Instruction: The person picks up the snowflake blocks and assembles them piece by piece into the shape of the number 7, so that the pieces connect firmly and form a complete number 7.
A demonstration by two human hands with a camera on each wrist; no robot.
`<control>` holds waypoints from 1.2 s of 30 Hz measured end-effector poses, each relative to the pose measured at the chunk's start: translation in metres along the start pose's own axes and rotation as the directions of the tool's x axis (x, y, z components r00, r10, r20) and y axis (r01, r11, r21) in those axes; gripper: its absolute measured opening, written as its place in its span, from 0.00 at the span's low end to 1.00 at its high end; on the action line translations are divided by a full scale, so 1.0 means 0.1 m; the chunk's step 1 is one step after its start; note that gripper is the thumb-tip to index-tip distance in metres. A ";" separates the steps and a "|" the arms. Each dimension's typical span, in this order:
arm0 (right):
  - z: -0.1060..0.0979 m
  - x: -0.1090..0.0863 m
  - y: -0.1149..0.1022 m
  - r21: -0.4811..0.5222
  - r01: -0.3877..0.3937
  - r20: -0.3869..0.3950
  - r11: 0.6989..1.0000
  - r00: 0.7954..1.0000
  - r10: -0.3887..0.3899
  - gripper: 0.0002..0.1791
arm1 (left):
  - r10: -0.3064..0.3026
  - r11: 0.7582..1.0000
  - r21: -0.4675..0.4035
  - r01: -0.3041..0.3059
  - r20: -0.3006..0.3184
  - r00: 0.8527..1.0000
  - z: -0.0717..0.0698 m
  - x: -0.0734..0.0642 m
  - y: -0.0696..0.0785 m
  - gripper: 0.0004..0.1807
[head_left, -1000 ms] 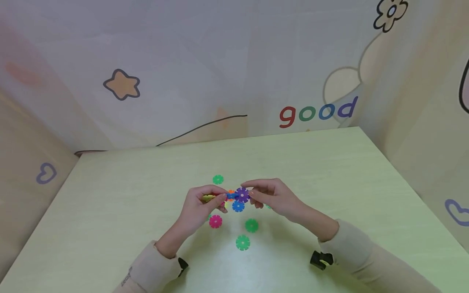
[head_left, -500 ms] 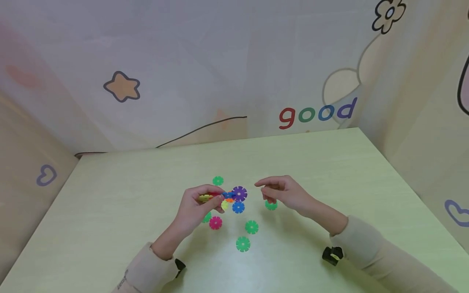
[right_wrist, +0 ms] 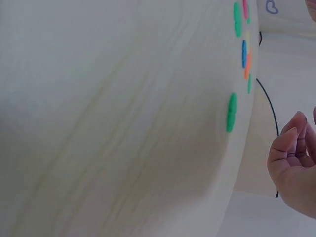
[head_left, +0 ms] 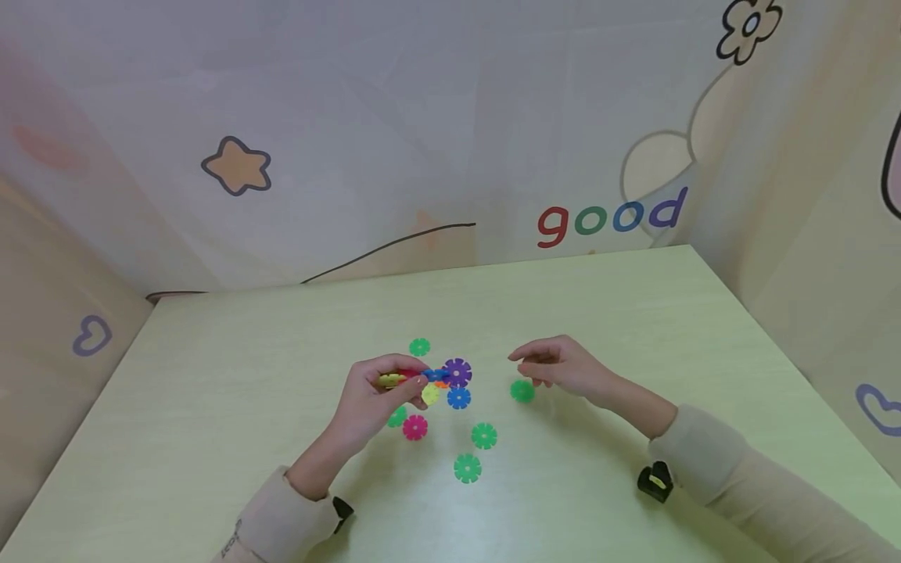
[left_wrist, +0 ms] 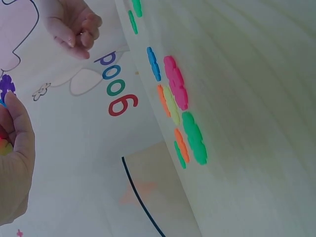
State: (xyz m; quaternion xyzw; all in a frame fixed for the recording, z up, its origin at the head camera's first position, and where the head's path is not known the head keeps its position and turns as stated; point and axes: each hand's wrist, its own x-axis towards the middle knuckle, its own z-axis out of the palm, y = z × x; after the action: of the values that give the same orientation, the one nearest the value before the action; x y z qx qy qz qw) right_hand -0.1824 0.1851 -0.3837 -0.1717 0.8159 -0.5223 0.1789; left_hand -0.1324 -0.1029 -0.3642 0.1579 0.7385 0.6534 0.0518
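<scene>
My left hand (head_left: 380, 395) pinches a chain of joined snowflake discs above the table. Its yellow disc (head_left: 390, 381) lies at the palm side, followed by red and a blue disc (head_left: 435, 375) turned edge-on. At the right end a purple disc (head_left: 457, 373) faces the head camera. Fingers hide part of the chain. My right hand (head_left: 566, 366) hovers to the right, fingers loosely bent and holding nothing. A green disc (head_left: 522, 391) lies on the table just below its fingertips. In the right wrist view the right hand (right_wrist: 296, 168) shows curled fingers with nothing between them.
Loose discs lie on the pale green table (head_left: 281, 336): a blue disc (head_left: 459, 398), a pink disc (head_left: 415, 428), a pale yellow disc (head_left: 430, 393) and several green ones, including a front green disc (head_left: 468, 468). A printed curtain (head_left: 394, 141) encloses the back and sides.
My right hand has come away from the purple disc and moved right, uncovering the green disc below it. My left hand, still gripping the chain, has shifted slightly left.
</scene>
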 end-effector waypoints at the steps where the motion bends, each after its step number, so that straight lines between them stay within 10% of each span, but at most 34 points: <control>1: -0.01 0.00 0.02 -0.011 -0.005 -0.001 1.000 1.000 0.005 0.17 | -0.001 1.000 -0.001 0.001 0.001 1.000 0.00 0.00 0.00 0.09; 28: 0.02 0.12 0.38 -0.378 -0.025 0.004 0.925 1.000 0.028 0.16 | -0.082 0.997 -0.014 0.082 0.031 0.996 -0.04 -0.01 0.08 0.20; 36: 0.01 0.10 0.35 -0.298 0.047 0.031 0.954 0.999 -0.040 0.09 | -0.049 0.999 -0.019 0.049 0.043 0.998 -0.05 -0.01 0.07 0.20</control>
State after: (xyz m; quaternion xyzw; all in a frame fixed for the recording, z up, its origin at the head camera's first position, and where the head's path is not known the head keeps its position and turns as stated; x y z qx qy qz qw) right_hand -0.1942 0.1932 -0.4170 -0.2210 0.8791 -0.3950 0.1494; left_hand -0.1314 -0.1072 -0.3571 0.1532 0.7342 0.6559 0.0853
